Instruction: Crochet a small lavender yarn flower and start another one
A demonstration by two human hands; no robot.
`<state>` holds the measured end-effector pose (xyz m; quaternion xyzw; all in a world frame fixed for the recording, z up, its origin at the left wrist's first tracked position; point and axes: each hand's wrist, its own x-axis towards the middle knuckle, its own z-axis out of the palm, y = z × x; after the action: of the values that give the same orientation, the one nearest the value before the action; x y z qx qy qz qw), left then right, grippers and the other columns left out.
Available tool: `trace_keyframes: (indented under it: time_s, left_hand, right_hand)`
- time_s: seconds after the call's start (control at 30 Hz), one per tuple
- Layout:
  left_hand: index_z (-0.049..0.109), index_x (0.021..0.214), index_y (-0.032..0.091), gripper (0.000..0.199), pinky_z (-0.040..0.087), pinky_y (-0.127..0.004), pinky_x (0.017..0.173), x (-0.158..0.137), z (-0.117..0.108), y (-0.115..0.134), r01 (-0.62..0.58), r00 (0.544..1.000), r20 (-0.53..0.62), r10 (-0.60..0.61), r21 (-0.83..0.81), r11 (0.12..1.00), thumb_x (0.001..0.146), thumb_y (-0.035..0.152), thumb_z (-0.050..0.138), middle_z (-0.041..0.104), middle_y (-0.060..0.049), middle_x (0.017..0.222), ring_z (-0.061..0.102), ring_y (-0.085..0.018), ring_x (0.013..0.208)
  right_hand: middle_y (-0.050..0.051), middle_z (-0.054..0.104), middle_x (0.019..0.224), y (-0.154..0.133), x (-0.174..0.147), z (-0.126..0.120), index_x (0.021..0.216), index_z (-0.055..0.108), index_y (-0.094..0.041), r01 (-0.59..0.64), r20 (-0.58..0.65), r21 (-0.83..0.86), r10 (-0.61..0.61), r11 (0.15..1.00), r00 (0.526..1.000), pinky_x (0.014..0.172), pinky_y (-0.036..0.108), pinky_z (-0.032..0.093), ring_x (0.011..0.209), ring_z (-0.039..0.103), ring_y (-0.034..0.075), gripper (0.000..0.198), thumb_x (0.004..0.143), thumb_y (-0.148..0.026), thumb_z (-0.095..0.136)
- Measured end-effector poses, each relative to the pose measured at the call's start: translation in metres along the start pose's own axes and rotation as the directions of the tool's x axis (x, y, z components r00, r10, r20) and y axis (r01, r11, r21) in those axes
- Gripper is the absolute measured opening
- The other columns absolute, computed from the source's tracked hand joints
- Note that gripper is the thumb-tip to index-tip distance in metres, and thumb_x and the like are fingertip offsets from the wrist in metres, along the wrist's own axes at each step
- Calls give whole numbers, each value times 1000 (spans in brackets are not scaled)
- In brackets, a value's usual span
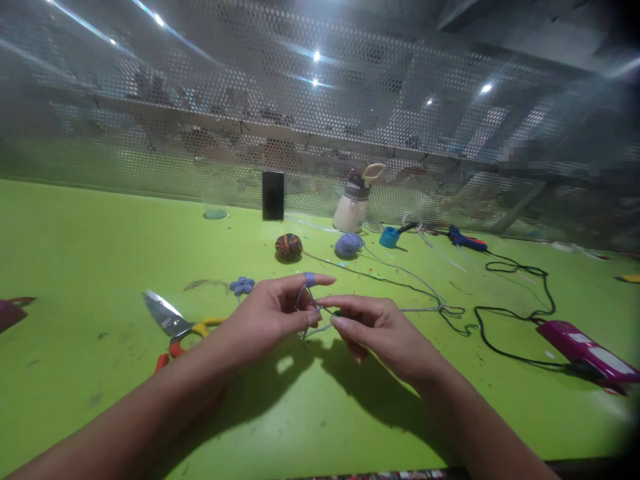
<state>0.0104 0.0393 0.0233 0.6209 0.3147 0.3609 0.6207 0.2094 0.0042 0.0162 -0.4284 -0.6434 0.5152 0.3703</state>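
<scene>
Lilac yarn (309,279) winds round a finger (325,281) of the left hand (270,307), whose grip pinches it over the desk (75,253) between its near and far edges, while the right hand (383,328) has its grip clamped on a hook (327,311) and the lilac ball (349,245) sits toward the far edge.

Craft workshop by look: glue gun (467,240), scissors (173,323), yarn balls (349,245) on green worktop (100,253), perforated screen (320,113) behind.

Left hand (275,303), index finger (323,281) extended; right hand (383,328), thumb (347,328) and forefinger (350,303) pinched together. Forearms (165,393) converge, fingertips (337,323) near each other.
</scene>
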Motion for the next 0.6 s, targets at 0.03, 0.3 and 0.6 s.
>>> trace_keyframes:
  time_s: [0.03,0.3,0.6]
  left_hand:
    - [61,124,19,48,39,-26,67,0,0,0,-10,1000,-1,10,15,1000,77,18,68,54,4,69,50,-10,66]
    - [62,124,16,41,40,-28,66,-4,6,-1,-332,918,12,397,571,750,85,9,49,58,-3,77,51,-14,69]
    - [57,130,17,45,40,-28,60,-9,13,-10,-401,793,106,600,832,383,90,9,40,53,-6,79,48,-17,67]
  right_hand:
    - [-4,49,58,0,0,0,123,65,-20,-1,2,3,1,1000,1000,46,22,39,46,43,7,38,87,-31,63]
    - [-6,47,56,2,1,2,121,66,-16,-23,-40,81,26,996,999,44,23,37,44,43,7,39,85,-32,66]
    - [-6,50,58,-1,3,16,114,68,-18,-38,-98,359,78,932,992,44,21,33,44,43,6,33,82,-27,69]
